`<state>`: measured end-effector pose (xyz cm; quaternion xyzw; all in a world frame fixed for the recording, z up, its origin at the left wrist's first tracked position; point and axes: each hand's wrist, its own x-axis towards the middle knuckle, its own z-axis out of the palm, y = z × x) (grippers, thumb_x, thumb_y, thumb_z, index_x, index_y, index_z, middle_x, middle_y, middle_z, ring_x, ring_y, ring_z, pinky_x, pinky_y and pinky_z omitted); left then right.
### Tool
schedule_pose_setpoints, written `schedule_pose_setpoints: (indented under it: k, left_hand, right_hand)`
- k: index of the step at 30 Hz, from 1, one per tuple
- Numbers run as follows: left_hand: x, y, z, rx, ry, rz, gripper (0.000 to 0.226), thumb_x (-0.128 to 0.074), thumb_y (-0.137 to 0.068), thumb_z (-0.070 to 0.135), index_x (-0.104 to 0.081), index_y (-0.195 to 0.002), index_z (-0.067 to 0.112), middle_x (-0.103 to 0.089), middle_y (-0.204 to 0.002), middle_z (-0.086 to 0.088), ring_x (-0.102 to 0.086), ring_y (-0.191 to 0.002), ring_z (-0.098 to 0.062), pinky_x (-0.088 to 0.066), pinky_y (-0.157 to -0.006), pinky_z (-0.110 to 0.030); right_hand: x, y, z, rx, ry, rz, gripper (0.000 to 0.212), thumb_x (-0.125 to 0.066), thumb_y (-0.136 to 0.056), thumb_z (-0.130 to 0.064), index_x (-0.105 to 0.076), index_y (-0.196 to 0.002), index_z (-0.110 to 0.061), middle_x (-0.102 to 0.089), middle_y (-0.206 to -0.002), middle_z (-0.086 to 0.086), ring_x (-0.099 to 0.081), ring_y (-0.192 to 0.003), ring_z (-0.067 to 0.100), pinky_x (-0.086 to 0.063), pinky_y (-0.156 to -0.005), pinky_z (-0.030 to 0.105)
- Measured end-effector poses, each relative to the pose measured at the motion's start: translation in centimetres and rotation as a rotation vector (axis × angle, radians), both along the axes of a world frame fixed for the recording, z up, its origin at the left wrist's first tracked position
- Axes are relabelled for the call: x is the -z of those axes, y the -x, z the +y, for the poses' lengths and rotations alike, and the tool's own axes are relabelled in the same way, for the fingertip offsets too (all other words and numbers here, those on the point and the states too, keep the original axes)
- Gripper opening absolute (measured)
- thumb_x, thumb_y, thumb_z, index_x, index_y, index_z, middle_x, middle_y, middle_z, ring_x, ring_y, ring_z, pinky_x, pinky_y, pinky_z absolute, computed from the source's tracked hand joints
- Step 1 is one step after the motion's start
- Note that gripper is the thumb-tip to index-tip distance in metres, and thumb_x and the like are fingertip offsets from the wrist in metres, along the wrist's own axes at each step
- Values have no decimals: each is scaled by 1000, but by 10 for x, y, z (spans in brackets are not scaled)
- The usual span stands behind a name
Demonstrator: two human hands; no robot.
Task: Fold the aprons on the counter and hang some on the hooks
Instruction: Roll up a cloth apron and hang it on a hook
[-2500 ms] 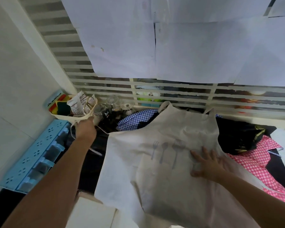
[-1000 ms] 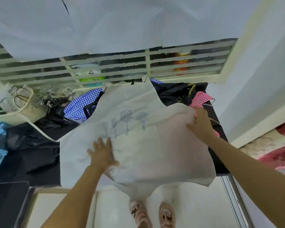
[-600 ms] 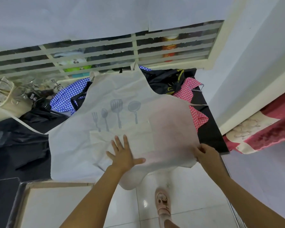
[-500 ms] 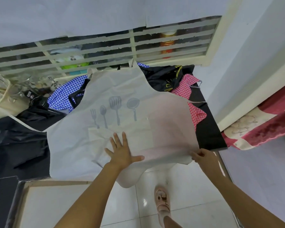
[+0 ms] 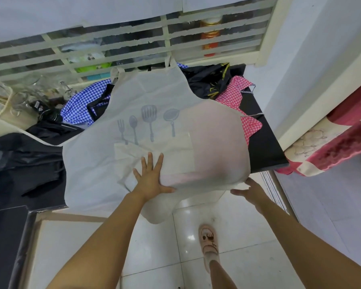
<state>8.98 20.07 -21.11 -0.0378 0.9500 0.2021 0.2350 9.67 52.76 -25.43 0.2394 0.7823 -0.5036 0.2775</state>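
Both hands have changed places on the beige apron (image 5: 150, 97) since the earliest view: the left hand (image 5: 151, 180) has come in from the table's (image 5: 265, 147) far left end and the right hand (image 5: 250, 190) has slid down to the hem. The apron lies spread, print up, across the middle of the table, its lower hem hanging past the table's front edge over the tiled floor (image 5: 154, 257).

The left hand lies flat on the pocket (image 5: 175, 147), fingers (image 5: 149, 161) spread wide, pinning the cloth. The right hand meets the hem's right corner at the table's front edge. Its thumb sticks out, but the fingertips are masked by the cloth, so I cannot tell whether they pinch it.

The likely next step is a fold across, and the risks sit in the pile. A red gingham apron (image 5: 231, 94) lies under the beige one at the table's right end (it shows pink through the thin fabric) and could be dragged along. If the left palm lifts early, the overhanging hem may pull the whole piece off the table. The long waist tie (image 5: 40, 140) trails toward glassware (image 5: 23, 99) at the table's left rear and could snag there.
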Motion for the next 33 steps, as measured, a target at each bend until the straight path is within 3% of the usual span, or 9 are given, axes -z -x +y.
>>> schedule_pose_setpoints:
  k: [7,11,15,18,22,26,28,30,33]
  left_hand:
    - [1,-22,0,-111,-70,278,91,-74,-78,47,-27,-150,17,-10,-159,-12,-3,-148,-29,2,-117,-49]
    - [-2,-90,13,-602,-372,648,22,-73,-82,12,-63,-100,7,-58,-104,-8,-53,-106,-30,-44,-95,-42]
    - [11,-140,39,-1437,-759,94,43,-73,-84,23,-54,-116,3,-55,-112,-8,-54,-108,-31,-42,-99,-38]
    - [12,-171,51,-1630,-1109,-414,89,-78,-72,48,-36,-140,8,-41,-129,-15,-47,-109,-32,-41,-91,-44]
    - [0,-194,79,-1655,-1596,-521,85,-77,-76,41,-34,-141,9,-48,-126,-17,-48,-119,-33,-40,-100,-47]
    - [-15,-190,98,-1759,-1713,-341,41,-62,-89,38,-60,-118,8,-73,-74,-12,-66,-85,-26,-52,-87,-38]
    - [-12,-188,98,-1827,-1832,-322,28,-62,-92,17,-63,-118,6,-72,-79,-16,-64,-83,-27,-55,-85,-39]
    - [-17,-187,97,-1842,-1815,-296,16,-62,-91,10,-66,-107,6,-70,-85,-9,-62,-78,-21,-56,-79,-32]
    - [-28,-199,95,-1861,-1703,-340,5,-63,-91,9,-60,-87,10,-61,-72,-3,-56,-77,-11,-46,-84,-19]
  right_hand:
    - [-3,-37,-12,34,106,27,33,-61,-90,-12,-55,-121,-1,-63,-110,12,-59,-102,28,-47,-83,30]
    - [-40,-56,-15,55,418,119,50,-70,-77,-23,-57,-122,-7,-67,-110,15,-64,-105,32,-54,-87,40]
    - [-73,-67,-21,81,714,90,62,-72,-71,-17,-52,-128,-3,-63,-119,17,-63,-108,33,-55,-81,38]
    - [-102,-77,-24,159,855,36,35,-54,-83,-2,-60,-118,0,-70,-107,15,-70,-89,25,-57,-69,29]
    - [-125,-81,-25,252,902,25,25,-56,-77,-10,-63,-100,-3,-71,-81,8,-69,-70,18,-56,-64,25]
    - [-107,-101,-11,525,1110,77,45,-59,-88,-37,-61,-126,-12,-67,-110,8,-66,-98,19,-47,-94,31]
    - [-84,-134,-11,586,1365,114,37,-51,-96,-25,-61,-124,-2,-61,-127,16,-58,-119,30,-35,-111,40]
    - [-65,-172,-24,621,1540,80,53,-81,-70,1,-63,-120,3,-58,-130,19,-54,-122,33,-31,-113,46]
    - [-35,-216,-47,556,1184,-130,58,-86,-37,11,-71,-93,9,-60,-115,23,-65,-100,33,-48,-100,42]
